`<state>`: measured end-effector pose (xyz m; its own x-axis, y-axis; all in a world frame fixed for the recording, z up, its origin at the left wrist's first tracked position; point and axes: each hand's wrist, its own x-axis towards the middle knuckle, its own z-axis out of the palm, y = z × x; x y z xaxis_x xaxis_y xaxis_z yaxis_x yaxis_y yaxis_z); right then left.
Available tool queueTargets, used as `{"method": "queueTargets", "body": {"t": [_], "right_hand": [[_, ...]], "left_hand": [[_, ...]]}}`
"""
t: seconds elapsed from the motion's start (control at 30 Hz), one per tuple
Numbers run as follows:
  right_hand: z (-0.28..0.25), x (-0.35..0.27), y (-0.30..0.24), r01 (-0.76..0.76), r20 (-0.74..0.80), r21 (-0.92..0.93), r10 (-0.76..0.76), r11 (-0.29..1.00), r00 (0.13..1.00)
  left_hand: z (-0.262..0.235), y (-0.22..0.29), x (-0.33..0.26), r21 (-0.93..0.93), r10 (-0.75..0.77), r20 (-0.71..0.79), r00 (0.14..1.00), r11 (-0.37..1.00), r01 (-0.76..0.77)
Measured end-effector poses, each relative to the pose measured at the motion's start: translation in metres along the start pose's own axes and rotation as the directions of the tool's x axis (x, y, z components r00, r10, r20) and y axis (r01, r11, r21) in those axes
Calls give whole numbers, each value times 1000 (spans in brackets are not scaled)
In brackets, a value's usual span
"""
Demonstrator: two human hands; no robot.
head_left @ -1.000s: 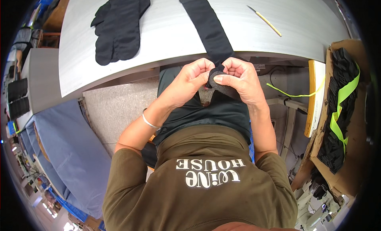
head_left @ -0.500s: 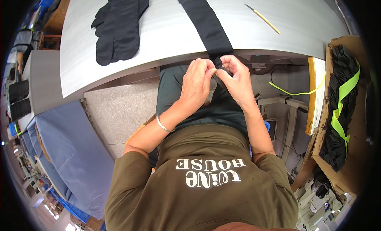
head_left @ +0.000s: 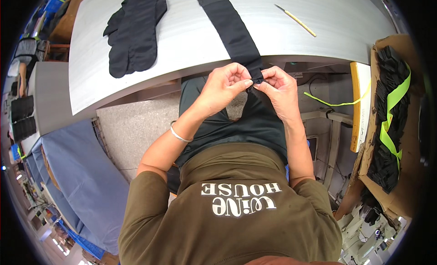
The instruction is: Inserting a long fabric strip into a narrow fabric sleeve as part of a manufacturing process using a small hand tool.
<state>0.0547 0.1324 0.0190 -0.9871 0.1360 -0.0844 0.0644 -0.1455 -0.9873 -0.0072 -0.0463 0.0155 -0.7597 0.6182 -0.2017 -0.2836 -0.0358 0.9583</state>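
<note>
A long black fabric strip [head_left: 234, 32] runs across the white table and hangs over its near edge. Its near end is pinched between the thumb and fingers of my left hand [head_left: 230, 82], which wears a silver bangle on the wrist. On the other side of the same end, my right hand [head_left: 276, 84] also grips the cloth with thumb and fingertips. The hands are close together, just off the table edge and above my lap. Exactly how the cloth is folded between the fingertips is too small to tell.
More black fabric strips [head_left: 139, 35] lie stacked at the table's left. A thin yellow-handled pointed tool [head_left: 297, 20] rests at the back right. Beside the table on the right stands a cardboard box [head_left: 382, 203] of black pieces with a neon-yellow ribbon [head_left: 395, 98]. Blue cloth [head_left: 82, 174] covers something at left.
Both hands have come slightly nearer my body and a little apart, drawing the strip's end down with them. The end looks flatter and less bunched now.
</note>
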Motion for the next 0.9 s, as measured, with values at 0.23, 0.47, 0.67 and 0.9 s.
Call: {"method": "queueTargets", "body": {"t": [0.23, 0.47, 0.67, 0.9], "right_hand": [[17, -4, 17, 34, -358, -315, -152, 949, 921], [3, 8, 21, 22, -272, -371, -131, 928, 953], [-21, 3, 24, 21, -237, -24, -26, 999, 971], [-16, -7, 26, 39, -311, -122, -76, 992, 947]], "left_hand": [[36, -15, -4, 500, 425, -177, 887, 816, -291], [44, -19, 7, 345, 289, -288, 913, 921, -183], [32, -45, -5, -589, -299, -120, 947, 789, 175], [48, -66, 13, -635, -227, -122, 966, 766, 100]]}}
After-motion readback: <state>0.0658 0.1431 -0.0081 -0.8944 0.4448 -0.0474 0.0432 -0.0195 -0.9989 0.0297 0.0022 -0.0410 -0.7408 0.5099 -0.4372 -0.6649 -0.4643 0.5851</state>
